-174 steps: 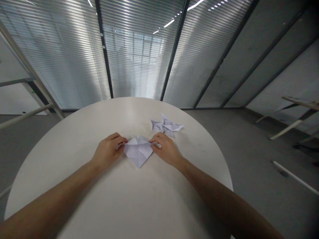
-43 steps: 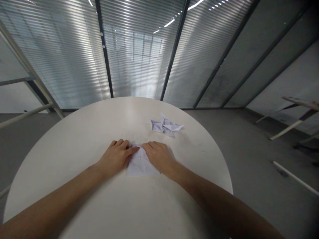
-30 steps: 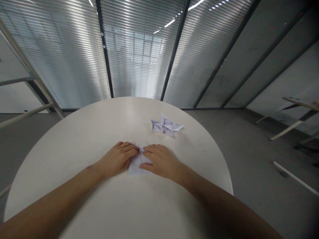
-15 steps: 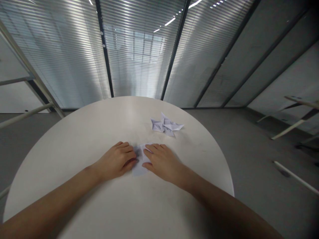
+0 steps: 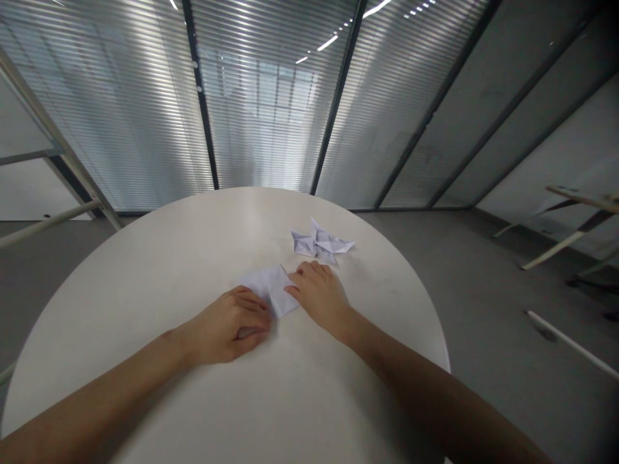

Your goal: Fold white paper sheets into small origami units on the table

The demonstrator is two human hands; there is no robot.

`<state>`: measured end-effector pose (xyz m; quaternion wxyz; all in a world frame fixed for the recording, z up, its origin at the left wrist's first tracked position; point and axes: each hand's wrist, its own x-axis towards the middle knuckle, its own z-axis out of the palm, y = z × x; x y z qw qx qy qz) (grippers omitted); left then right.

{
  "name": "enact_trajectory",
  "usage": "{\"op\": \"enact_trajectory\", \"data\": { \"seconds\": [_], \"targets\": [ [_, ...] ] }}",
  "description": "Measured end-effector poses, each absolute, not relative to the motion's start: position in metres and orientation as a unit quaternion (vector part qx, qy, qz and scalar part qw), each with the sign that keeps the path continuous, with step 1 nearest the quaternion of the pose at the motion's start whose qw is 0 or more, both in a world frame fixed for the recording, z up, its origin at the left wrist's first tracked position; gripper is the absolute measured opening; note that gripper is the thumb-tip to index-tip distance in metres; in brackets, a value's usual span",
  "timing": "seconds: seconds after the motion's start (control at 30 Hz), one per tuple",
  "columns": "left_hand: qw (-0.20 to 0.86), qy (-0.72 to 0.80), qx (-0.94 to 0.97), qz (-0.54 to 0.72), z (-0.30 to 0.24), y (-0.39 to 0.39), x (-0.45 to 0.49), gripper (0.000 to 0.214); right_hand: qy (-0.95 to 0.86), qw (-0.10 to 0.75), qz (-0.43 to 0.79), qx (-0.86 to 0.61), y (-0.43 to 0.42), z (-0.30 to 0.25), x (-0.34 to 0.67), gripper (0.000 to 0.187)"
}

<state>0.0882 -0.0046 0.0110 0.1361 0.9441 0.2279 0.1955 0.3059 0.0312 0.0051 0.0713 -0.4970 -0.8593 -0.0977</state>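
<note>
A piece of white folded paper (image 5: 276, 287) lies on the round white table between my hands, turned at an angle. My left hand (image 5: 242, 325) is at its lower left edge, with fingers bent and held together; the fingertips cover that edge. At the right edge is my right hand (image 5: 316, 287), its thumb against the paper and its fingers curled over the corner. The undersides of both hands are hidden. Just beyond my right hand sits a pointed white folded-paper shape (image 5: 322, 243), which neither hand touches.
The round table (image 5: 159, 258) has a curved edge, with grey floor (image 5: 406, 238) around it. Behind stands a glass partition with blinds (image 5: 271, 129). A pale metal frame (image 5: 72, 216) is at the left, and another table (image 5: 580, 196) stands at the far right.
The folded paper has turned and shows more of its surface. My right hand has moved up and right to its edge; my left hand has come slightly lower.
</note>
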Motion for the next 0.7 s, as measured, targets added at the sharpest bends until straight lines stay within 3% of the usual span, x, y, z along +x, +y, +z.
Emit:
{"op": "enact_trajectory", "data": {
  "seconds": [0.17,0.33,0.7],
  "targets": [
    [0.242,0.225,0.929,0.167,0.010,-0.007,0.088,0.038,-0.879,0.076,-0.111,-0.457,0.029,0.002,0.302,0.018],
    [0.210,0.266,0.925,0.174,0.005,0.005,0.074,0.057,-0.911,0.072,-0.086,-0.398,0.031,0.000,0.303,0.023],
    [0.114,0.300,0.931,0.175,-0.008,0.021,0.064,0.036,-0.944,0.086,0.017,-0.319,0.033,0.004,0.314,0.035]
  ]
}}
